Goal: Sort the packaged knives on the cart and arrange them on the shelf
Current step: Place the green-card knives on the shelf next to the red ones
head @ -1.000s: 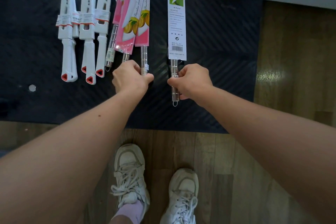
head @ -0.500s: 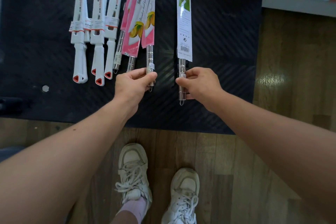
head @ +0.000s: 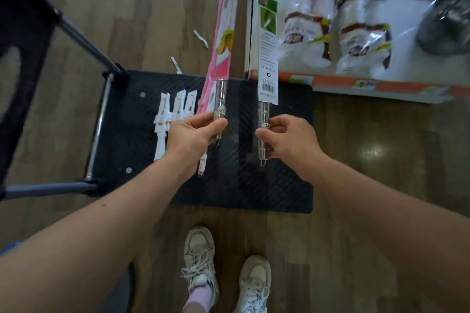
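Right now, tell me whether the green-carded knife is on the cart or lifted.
Lifted: the right hand pinches the green-carded knife by its handle, above the cart.

Cart deck [head: 279, 180]: black, ribbed in a chevron pattern, with a few pale round spots;
Pink packs [head: 223, 33]: pink card with a white band and a yellow fruit print, at twelve o'clock; silver handles below;
Green pack [head: 267, 40]: white card with a green top, a red mark there, and a black barcode at its foot; silver handle;
White knives [head: 178, 109]: white with thin red bands, at ten o'clock on the deck;
Floor [head: 381, 185]: brown wood grain;
Shelf [head: 356, 83]: white with an orange strip along its edge, at one o'clock;
Bags [head: 305, 33]: white with brown and yellow-green print;
Shoes [head: 201, 256]: off-white; sock [head: 201, 296] pink
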Tool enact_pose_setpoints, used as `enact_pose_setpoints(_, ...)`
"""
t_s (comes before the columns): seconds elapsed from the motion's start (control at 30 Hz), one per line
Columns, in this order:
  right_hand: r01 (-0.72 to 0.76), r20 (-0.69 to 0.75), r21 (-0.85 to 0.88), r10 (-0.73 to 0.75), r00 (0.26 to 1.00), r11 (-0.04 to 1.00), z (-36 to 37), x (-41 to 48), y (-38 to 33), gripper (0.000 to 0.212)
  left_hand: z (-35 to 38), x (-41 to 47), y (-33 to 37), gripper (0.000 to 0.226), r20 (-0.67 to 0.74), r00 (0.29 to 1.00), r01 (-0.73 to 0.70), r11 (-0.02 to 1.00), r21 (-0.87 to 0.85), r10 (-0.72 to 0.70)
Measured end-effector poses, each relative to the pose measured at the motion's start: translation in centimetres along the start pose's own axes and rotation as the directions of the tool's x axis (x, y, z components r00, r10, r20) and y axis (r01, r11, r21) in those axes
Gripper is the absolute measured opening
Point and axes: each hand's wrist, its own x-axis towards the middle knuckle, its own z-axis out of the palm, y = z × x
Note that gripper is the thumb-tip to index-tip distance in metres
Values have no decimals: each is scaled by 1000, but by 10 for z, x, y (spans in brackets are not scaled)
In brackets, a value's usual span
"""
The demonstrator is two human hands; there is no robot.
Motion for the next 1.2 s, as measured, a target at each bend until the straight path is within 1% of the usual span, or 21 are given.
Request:
enact_pose_setpoints(0.1, 62, -19, -3, -62, 998, 998, -29, -30, -50, 21, 2, -26, 56, 15, -3, 998, -57, 998, -11, 57)
enact_pose_setpoints(0.17, 115, -34, -11, -115, 993, 993, -49, -48, -83, 23, 7, -45, 95, 17, 7, 992, -127, 992, -10, 127)
enact_pose_setpoints(0.27, 172, -49, -3, -172, 984, 985, -77, -76, -131, 26, 16, -76, 152, 16, 57, 976, -209, 978, -25, 210)
enact_pose_setpoints(0.43, 271, -104, -38, -273, 956, 962, -114, -127, -202, 24, 25, -128, 227, 18, 104, 962, -247, 967, -59, 252)
enact_pose_setpoints(0.6, 334, -237, -122, -354, 905, 935, -157, -185, -268, 26, 34, -190, 294, 15, 177, 944, -273, 960, -62, 279)
enact_pose_setpoints(0.73, 323, -294, -121, -345, 891, 938, -188, -238, -314, 30, 39, -243, 346, 17, 212, 918, -327, 942, -78, 337)
enact_pose_setpoints(0.87, 322, -368, -100, -336, 867, 941, -211, -288, -343, 31, 38, -281, 389, 20, 261, 888, -367, 926, -93, 378)
enact_pose_setpoints(0.93, 313, -398, -102, -327, 857, 944, -218, -307, -351, 31, 40, -294, 402, 27, 281, 873, -393, 916, -82, 400)
enact_pose_setpoints(1.0, 306, -422, -68, -305, 854, 950, -222, -320, -353, 30, 43, -302, 412, 30, 287, 863, -412, 908, -76, 416)
enact_pose_setpoints(1.1, 292, -460, -38, -277, 843, 956, -227, -336, -353, 30, 54, -312, 422, 28, 311, 857, -404, 910, -89, 411)
enact_pose_setpoints(1.2, 299, -486, -1, -261, 834, 954, -237, -349, -349, 30, 69, -322, 424, 21, 325, 864, -378, 922, -83, 384)
